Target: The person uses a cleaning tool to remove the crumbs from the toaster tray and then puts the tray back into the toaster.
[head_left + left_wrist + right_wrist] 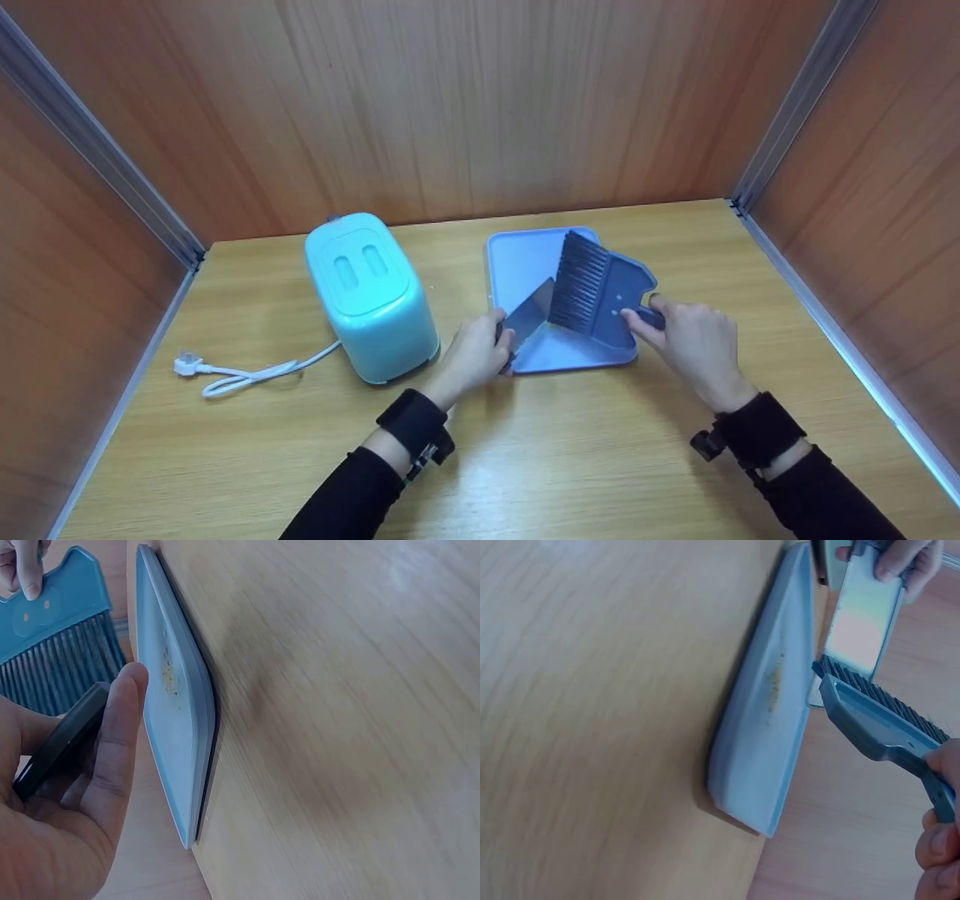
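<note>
My left hand (474, 349) grips the dark handle of a flat metal scraper (529, 312), its blade tilted above the near left part of a blue tray (521, 259). With the thumb and fingers of my right hand (699, 346) I hold a blue brush (621, 296) by its short handle. The dark bristles (889, 701) meet the blade's face in the right wrist view. Both tools are raised over the tray. A small patch of yellowish-brown crumbs (168, 678) lies on the tray floor, showing also in the right wrist view.
A turquoise toaster (386, 330) with a lid on top stands left of the tray, close to my left hand. Its white cord (255, 375) lies looped on the wooden table, ending in a plug (187, 364). Wooden panels (480, 105) enclose the back and both sides.
</note>
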The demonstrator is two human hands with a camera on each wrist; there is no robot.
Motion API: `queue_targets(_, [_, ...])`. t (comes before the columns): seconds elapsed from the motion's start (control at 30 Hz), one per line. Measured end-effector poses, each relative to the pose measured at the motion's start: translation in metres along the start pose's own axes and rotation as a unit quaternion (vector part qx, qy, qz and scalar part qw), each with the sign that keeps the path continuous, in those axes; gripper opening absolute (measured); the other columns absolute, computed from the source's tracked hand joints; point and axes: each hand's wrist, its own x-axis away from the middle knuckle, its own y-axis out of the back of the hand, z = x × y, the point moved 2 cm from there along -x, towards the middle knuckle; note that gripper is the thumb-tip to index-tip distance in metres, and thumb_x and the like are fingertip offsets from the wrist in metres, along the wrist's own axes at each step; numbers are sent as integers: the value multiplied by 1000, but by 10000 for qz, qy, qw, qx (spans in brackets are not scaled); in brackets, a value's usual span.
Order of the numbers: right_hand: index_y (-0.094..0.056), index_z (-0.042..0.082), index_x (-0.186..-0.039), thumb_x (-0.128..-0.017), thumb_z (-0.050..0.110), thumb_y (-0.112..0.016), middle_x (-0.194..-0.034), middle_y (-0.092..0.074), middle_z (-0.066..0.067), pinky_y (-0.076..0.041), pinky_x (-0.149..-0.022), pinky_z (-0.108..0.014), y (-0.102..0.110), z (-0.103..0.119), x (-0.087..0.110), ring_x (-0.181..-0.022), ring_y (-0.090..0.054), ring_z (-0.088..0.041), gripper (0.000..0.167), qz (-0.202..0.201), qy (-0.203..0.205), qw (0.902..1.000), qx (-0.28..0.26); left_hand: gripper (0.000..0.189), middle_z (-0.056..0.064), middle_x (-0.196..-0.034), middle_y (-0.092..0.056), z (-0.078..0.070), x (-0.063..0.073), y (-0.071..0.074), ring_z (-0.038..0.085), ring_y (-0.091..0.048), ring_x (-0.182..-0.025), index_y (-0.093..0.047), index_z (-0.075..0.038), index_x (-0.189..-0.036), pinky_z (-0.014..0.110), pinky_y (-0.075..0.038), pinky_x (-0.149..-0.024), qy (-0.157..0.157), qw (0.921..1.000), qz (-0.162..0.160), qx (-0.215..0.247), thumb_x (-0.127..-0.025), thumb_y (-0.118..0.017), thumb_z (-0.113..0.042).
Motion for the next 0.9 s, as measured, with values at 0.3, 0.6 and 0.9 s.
queue_targets(0.3, [-73,3,-84,-98,46,-77,-57,-34,5,-20,-47,-26,13,-7,-7,-47,-34,-14,46,190,-590,9974,-361,16,20,-108,-70,2,-3,1,19,-73,-63,-61,-1,-120,36,-65,-60,191,9989,73,433,-112,-54,-13])
queue_targets(0.6, [-68,6,-80,-99,44,-77,-59,-30,6,-19,-48,-24,7,10,-9,-48,-32,-11,44,352,-538,9951,-746,16,14,-100,-73,7,-6,-1,19,-76,-74,-60,-5,-120,44,-68,-77,234,9901,519,1283,-107,-65,-13])
queue_targets(0.9, [-56,12,-71,-97,43,-80,-60,-27,8,-19,-49,-22,3,28,-10,-49,-30,-8,47,403,-262,9938,-1004,34,15,-110,-74,6,-6,-1,21,-79,-86,-57,-8,-132,35,-67,-83,284,9874,703,1386,-101,-70,-5])
